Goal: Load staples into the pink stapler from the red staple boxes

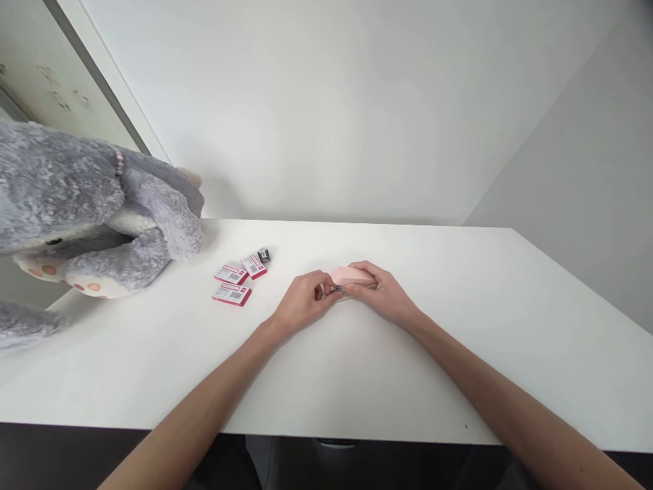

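Note:
A pale pink stapler (352, 275) is held low over the white table, just right of the middle of the head view. My right hand (382, 292) wraps round its right end, with the thumb along the near side. At its left end, my left hand (309, 296) is closed, thumb and forefinger pinched by a small silvery metal part (337, 289). Whether a loose piece is between those fingertips is too small to tell. Left of my hands lie a flat red-and-white box (231, 293), a second such box (231, 273) and a third one (254, 265).
A small black-and-white item (264, 254) touches the farthest box. A big grey plush toy (147, 204) sits at the table's left end. The white table (484, 327) meets a pale wall (326, 122) at the back.

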`<state>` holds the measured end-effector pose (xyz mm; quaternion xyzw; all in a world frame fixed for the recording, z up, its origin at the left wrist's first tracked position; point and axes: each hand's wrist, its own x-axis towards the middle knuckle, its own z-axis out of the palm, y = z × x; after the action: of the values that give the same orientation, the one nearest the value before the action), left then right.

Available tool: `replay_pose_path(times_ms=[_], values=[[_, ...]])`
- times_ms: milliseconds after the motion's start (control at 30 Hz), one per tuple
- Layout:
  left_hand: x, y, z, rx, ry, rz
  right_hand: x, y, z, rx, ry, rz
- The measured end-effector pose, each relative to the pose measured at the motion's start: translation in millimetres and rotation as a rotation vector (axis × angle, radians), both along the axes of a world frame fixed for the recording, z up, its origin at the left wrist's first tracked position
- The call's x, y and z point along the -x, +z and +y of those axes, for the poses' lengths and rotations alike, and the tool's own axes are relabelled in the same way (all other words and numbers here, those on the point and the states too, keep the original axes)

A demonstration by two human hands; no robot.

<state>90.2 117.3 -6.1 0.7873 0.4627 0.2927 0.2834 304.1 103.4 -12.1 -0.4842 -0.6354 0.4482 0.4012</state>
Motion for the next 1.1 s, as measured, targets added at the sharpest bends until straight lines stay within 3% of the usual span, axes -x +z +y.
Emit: replay_pose_path(times_ms=[333, 567, 1100], values=[[-0.5, 1.4, -2.2, 0.033, -0.035, -0.017, -1.0, 4.0, 0.7, 0.012, 0.043, 0.05], [-1.4, -1.9, -1.6, -0.124, -0.061, 0.056, -1.6, 3.9, 0.4, 0.059, 0.071, 0.129], [-2.1, 3.4, -4.9, -0.19, -0.115, 0.06, -3.5, 0.7, 4.0, 0.149, 0.202, 0.433]])
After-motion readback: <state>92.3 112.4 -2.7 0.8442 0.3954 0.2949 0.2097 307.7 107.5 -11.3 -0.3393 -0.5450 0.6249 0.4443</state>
